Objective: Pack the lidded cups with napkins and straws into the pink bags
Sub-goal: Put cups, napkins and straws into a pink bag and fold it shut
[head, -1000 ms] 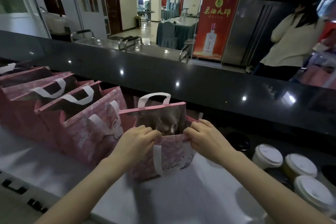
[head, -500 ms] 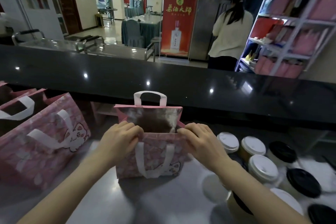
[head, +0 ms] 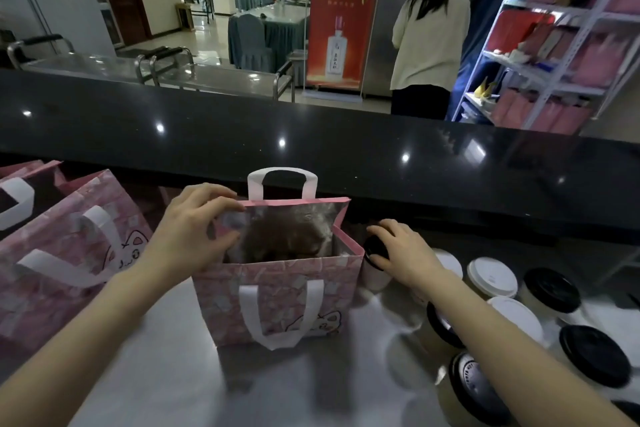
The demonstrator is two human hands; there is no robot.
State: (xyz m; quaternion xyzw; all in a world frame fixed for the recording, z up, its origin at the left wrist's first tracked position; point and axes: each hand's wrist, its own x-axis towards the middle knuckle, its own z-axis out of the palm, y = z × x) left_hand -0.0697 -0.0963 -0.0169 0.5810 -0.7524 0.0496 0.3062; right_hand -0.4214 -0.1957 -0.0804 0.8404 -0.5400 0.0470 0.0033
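Two hands | left hand [head: 188, 236] pinches pink paper bag [head: 221, 298] at its 9 o'clock rim | right hand [head: 405, 253] clasps black-lidded pale cup [head: 373, 274] at 3 o'clock | probably heavy, spillable: grip below lid

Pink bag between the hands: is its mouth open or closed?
Open. The pink bag stands upright with its foil-lined inside showing, and the left hand grips its left rim. What is in it, I cannot tell.
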